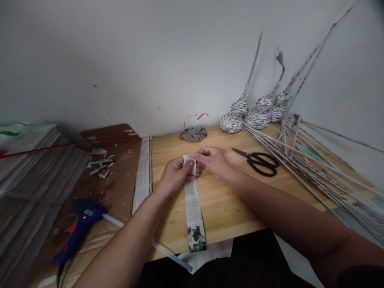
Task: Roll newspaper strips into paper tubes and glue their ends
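A long newspaper strip runs from my hands down to the table's front edge, its printed side up and a photo at the near end. My left hand grips the strip near its far end, thumb on top. My right hand pinches the top right corner of that same end, fingers bent. Black-handled scissors lie to the right of my right hand, blades pointing left. Left of my left hand is a narrow stack of newspaper strips.
A blue glue gun with a lit red light rests on brown cardboard, near paper scraps. A grey cloth lies by the wall. Woven paper gourd shapes and long rolled paper sticks occupy the right. Stacked newspaper stands left.
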Available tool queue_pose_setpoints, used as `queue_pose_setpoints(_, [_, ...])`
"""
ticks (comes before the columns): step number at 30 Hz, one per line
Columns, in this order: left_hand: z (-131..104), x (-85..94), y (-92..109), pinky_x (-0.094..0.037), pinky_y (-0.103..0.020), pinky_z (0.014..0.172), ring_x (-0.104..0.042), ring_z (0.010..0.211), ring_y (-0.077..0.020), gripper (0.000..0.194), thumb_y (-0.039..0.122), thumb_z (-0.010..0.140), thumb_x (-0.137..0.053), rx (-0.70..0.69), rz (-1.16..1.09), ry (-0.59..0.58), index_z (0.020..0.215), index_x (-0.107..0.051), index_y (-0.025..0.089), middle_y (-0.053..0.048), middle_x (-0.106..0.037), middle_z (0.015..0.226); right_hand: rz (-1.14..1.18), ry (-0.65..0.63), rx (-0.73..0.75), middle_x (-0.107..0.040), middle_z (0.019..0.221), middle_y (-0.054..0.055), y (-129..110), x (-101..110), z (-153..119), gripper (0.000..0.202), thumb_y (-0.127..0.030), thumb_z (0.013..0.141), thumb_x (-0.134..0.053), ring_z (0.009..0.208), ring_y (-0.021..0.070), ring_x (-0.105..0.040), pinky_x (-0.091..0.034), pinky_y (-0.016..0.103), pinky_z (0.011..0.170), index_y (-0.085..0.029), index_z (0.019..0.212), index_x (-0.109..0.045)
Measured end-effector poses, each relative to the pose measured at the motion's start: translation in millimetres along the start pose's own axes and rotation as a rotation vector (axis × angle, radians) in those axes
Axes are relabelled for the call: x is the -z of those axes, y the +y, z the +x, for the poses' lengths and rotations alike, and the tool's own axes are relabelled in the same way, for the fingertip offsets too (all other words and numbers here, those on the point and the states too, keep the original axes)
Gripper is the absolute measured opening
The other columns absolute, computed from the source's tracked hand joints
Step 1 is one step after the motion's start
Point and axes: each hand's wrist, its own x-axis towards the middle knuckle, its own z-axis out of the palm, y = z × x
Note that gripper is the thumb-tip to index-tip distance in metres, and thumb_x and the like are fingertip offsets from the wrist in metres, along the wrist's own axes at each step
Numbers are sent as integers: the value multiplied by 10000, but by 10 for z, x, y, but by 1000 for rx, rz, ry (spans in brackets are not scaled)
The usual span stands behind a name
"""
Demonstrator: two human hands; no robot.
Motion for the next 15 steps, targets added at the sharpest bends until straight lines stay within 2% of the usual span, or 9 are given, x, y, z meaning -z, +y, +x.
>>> queue_pose_setpoints(3, [4,17,14,-557,-266,652,-694,737,-174,359,409,781,-716,29,-62,0,1019,-701,141,-79,-736,804,22,-50,-33,-537,557,-29,-47,48,5,407,-537,724,-725,468,69,-431,-300,211,421,-140,702,-641])
queue_pose_setpoints(6, [16,36,21,-563,-262,645,-693,710,-165,419,416,767,-736,50,-116,14,1085,-691,147,-77,-741,804,39,-130,-73,-556,590,-19,-80,106,13,408,-537,752,-699,509,70,-438,-297,207,441,-132,742,-657])
queue_pose_setpoints(10, [30,47,22,-562,-253,608,-691,686,-164,389,449,775,-727,55,-129,-16,998,-705,131,-97,-746,822,49,-277,-77,-568,604,-24,-83,131,5,378,-480,747,-727,541,71,-457,-297,206,482,-121,858,-697])
queue_pose_setpoints(15, [27,46,15,-549,-239,571,-687,647,-157,386,455,782,-715,60,-96,2,988,-701,129,-87,-740,786,45,-311,-57,-599,610,-17,-78,110,-5,378,-479,749,-728,544,73,-494,-309,212,497,-119,863,-713])
